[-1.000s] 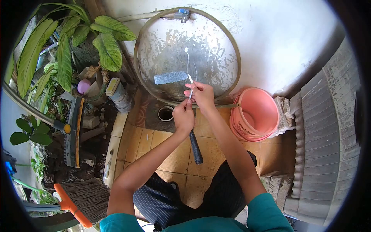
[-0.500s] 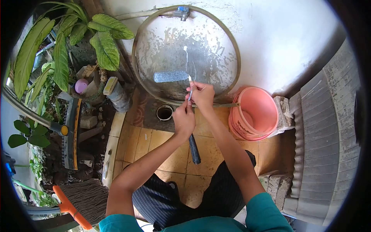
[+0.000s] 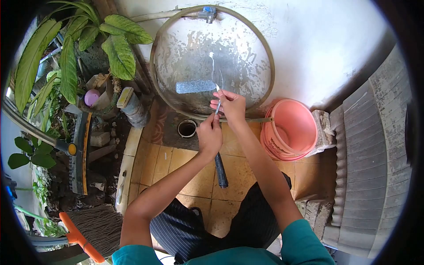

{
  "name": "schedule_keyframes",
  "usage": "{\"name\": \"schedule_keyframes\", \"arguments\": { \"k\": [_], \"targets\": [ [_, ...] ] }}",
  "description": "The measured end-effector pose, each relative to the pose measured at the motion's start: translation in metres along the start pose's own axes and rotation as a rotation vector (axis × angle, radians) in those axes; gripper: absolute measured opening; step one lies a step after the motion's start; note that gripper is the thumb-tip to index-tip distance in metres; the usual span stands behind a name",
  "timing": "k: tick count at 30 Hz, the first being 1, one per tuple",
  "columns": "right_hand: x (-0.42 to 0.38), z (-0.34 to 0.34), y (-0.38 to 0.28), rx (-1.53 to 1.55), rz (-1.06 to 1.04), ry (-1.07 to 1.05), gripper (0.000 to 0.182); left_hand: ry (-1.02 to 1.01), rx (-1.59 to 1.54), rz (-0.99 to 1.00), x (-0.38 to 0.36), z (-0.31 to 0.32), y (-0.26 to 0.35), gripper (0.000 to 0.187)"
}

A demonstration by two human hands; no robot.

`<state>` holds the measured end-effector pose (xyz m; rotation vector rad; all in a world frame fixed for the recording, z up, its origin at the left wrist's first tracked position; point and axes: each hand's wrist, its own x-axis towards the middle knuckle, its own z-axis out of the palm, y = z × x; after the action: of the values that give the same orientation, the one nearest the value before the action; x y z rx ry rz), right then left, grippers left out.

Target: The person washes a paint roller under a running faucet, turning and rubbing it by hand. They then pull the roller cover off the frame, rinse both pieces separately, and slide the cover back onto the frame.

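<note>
A paint roller with a grey-blue fuzzy sleeve is held up in front of the stained wall, its black handle hanging down over the tiles. My left hand is closed around the thin metal rod of the roller, just above the handle. Higher up, near the bend beside the sleeve, my right hand pinches the same rod, which looks white there. Some of its fingers are partly hidden behind the rod.
A looped hose hangs from a blue-handled tap. Pink buckets stand at the right, beside corrugated sheets. A round drain pipe lies ahead. Plants, a squeegee and a mop are at the left.
The fingers of my right hand have shifted slightly on the rod. The roller and my left hand have hardly moved.
</note>
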<state>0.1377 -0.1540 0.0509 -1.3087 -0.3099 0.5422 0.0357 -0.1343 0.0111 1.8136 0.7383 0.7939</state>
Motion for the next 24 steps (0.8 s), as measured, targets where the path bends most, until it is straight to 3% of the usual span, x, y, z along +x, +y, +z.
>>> {"name": "schedule_keyframes", "arguments": {
  "k": [8, 17, 21, 24],
  "targets": [
    [0.004, -0.004, 0.006, 0.109, 0.031, -0.01, 0.021, -0.013, -0.041, -0.081, -0.006, -0.004, 0.016, 0.019],
    [0.001, -0.001, 0.002, -0.001, 0.014, 0.097, 0.025, -0.013, -0.038, -0.059, -0.012, -0.003, 0.022, 0.019],
    [-0.002, -0.003, -0.005, -0.032, 0.061, 0.073, 0.024, -0.042, -0.091, -0.141, -0.009, -0.003, 0.023, 0.021],
    [0.0, -0.006, 0.0, 0.083, 0.008, 0.003, 0.022, -0.045, -0.062, -0.087, -0.004, -0.001, 0.01, 0.026]
  ]
}}
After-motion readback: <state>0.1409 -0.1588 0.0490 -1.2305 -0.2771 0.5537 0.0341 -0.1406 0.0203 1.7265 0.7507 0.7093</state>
